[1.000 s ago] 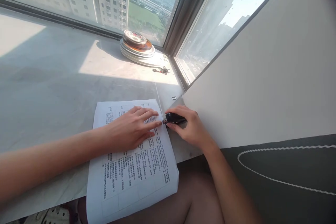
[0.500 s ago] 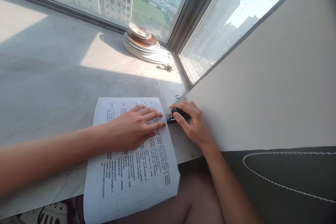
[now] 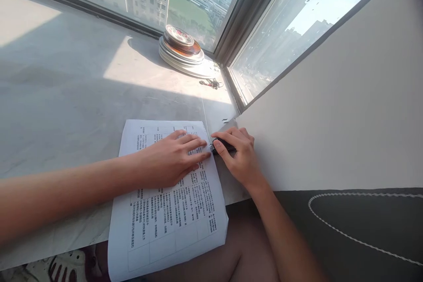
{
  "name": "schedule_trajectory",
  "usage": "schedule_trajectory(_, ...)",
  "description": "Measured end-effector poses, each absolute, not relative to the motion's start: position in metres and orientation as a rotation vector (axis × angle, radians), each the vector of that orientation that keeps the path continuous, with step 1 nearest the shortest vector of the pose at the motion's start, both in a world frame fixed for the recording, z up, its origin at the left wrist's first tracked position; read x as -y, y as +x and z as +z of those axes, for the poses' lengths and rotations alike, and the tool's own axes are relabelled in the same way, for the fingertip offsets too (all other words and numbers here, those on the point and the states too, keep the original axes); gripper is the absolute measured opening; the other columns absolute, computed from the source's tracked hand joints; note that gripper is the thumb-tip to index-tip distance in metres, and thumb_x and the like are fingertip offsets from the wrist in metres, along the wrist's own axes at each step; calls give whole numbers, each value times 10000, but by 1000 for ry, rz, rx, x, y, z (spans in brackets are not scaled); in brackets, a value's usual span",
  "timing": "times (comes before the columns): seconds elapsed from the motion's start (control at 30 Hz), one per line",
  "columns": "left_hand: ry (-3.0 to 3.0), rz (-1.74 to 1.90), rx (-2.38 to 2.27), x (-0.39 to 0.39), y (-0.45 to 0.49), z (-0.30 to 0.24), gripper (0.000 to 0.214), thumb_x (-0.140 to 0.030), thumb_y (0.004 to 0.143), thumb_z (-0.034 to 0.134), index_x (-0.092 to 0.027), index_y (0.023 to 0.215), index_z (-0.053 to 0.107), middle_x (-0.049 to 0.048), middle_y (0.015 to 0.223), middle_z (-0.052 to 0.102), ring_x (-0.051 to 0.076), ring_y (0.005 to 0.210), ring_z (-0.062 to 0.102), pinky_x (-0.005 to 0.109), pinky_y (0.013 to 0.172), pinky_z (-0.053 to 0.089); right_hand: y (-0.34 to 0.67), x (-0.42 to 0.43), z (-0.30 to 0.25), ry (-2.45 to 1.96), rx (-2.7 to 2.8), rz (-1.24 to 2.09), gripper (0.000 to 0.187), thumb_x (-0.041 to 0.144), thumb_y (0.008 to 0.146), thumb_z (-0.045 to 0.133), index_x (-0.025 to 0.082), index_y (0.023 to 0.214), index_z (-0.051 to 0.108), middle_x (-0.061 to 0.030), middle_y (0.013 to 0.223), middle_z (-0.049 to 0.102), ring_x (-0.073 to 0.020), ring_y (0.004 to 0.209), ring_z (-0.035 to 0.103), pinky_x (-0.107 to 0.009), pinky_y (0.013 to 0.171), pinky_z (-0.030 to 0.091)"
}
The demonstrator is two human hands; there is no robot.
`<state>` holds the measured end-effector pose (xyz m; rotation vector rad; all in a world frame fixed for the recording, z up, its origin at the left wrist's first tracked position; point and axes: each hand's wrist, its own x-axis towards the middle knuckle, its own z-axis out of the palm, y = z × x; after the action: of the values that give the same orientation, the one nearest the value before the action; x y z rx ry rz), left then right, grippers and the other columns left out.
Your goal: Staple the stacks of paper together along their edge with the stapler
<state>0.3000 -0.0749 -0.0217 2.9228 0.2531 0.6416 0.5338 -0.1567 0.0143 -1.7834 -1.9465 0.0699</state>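
Observation:
Printed sheets of paper (image 3: 175, 224) lie over the front edge of the stone ledge, their lower part hanging past it. My left hand (image 3: 178, 158) rests flat on the sheets with its fingers stretched toward their right edge. Beside that edge, my right hand (image 3: 239, 152) is closed around a black stapler (image 3: 226, 144), thumb and fingers wrapped over its top. The stapler's front end meets the paper's right edge near my left fingertips. Most of its body is hidden under my right hand.
A stack of plates (image 3: 181, 53) stands by the window corner, with a small bunch of keys (image 3: 211, 83) in front. Staple strips (image 3: 225, 120) lie near the white wall (image 3: 330, 119). Below the ledge (image 3: 76, 110) are my legs and a white clog (image 3: 68, 266).
My right hand has pressed the stapler's top down, and its front gap has narrowed at the paper edge. My left hand stays on the sheets. The whole view has shifted slightly.

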Motion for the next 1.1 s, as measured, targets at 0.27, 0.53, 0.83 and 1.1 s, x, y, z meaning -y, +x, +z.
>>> schedule_trajectory(0.27, 2905, 655, -264, 76, 300, -23, 393, -237, 1048, 557, -216, 1434, 628, 164, 1454, 640, 343, 1319, 621, 526, 1115, 465, 533, 155, 12, -1794, 1962, 33, 260, 472, 1076, 570, 344, 1166, 777, -43, 1039, 730, -299, 1074, 619, -514, 996, 427)
schedule_trajectory(0.53, 2957, 613, -270, 76, 300, -21, 385, -258, 1048, 567, -202, 1424, 631, 174, 1468, 637, 349, 1309, 622, 526, 1094, 485, 533, 155, 12, -1786, 1973, 47, 249, 468, 1073, 578, 347, 1167, 774, -42, 1042, 729, -300, 1074, 610, -521, 1002, 417)
schedule_trajectory(0.83, 2923, 660, -273, 76, 299, -25, 386, -256, 1052, 561, -207, 1428, 635, 177, 1480, 633, 347, 1302, 633, 538, 1106, 478, 534, 155, 13, -1771, 1971, 82, 241, 446, 1080, 557, 325, 1109, 763, -32, 1033, 734, -288, 1069, 604, -505, 994, 424)
schedule_trajectory(1.1, 2901, 658, -266, 76, 299, -23, 378, -249, 1049, 575, -214, 1418, 648, 166, 1460, 646, 345, 1292, 642, 529, 1103, 478, 539, 154, 14, -1749, 1964, 103, 262, 443, 1077, 556, 337, 1162, 780, -30, 1031, 735, -285, 1079, 608, -502, 1002, 429)
